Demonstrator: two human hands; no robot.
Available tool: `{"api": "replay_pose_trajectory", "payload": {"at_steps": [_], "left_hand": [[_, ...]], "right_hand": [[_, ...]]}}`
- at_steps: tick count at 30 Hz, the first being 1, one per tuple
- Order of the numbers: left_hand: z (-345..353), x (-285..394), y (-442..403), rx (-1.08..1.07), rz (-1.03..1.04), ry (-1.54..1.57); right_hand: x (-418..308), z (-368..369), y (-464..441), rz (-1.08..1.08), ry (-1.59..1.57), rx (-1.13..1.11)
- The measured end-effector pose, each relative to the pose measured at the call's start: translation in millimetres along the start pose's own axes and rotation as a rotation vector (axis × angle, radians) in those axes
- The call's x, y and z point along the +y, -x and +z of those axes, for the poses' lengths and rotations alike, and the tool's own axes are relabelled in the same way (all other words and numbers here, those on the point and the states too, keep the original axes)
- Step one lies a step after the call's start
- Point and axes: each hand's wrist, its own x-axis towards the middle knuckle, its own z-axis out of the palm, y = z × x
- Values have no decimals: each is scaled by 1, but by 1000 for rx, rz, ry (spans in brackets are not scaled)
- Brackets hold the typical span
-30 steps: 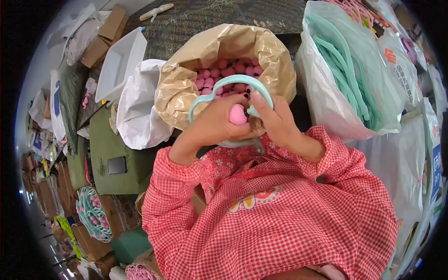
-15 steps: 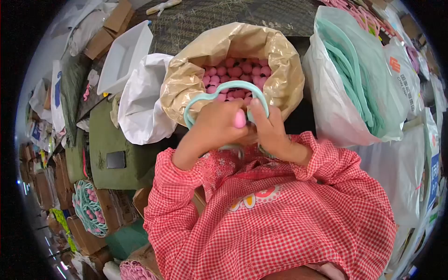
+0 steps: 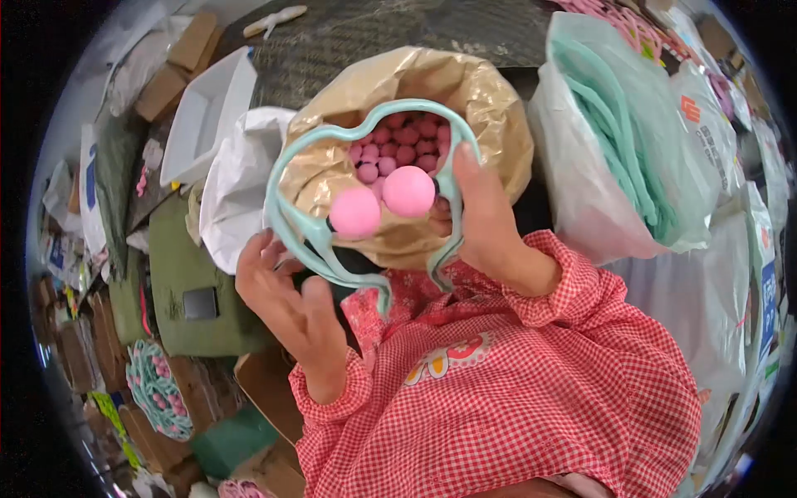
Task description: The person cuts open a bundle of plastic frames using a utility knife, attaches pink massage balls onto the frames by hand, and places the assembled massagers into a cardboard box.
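A mint-green curved band (image 3: 407, 105) with two pink balls (image 3: 355, 212) on short inward stems is held up over a brown bag (image 3: 498, 108) of pink balls. My right hand (image 3: 490, 220) grips the band's right side, thumb in front near a stem. On the left, my left hand (image 3: 290, 299) is beside the band's lower left, its fingers apart and slightly blurred. Whether its fingertips touch the band cannot be made out. The band's two lower ends hang free above the red checked clothing.
A white bag (image 3: 249, 191) and a white tray (image 3: 207, 116) are at the left. At the right stands a translucent bag (image 3: 573, 183) of mint-green strips. A dark flat object (image 3: 200, 304) lies on a green surface (image 3: 170, 266).
My left hand has let go of the pink ball and moved left and down with fingers spread. The band is now opened wide, with both pink balls in view.
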Motion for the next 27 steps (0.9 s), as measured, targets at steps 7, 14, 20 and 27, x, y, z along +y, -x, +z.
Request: {"api": "replay_pose_trajectory", "payload": {"at_steps": [7,14,20,27], "left_hand": [[-72,24,-7,311,-313,-119],[-189,51,12,-131,-426,-823],[-243,-57,89,-543,-929,-1323],[-246,-292,252,-919,-979,-1223]], "right_hand": [[0,63,32,-71,105,-501],[36,57,19,-12,326,-512],[56,28,17,121,439,-368],[80,37,24,237,295,-393]]}}
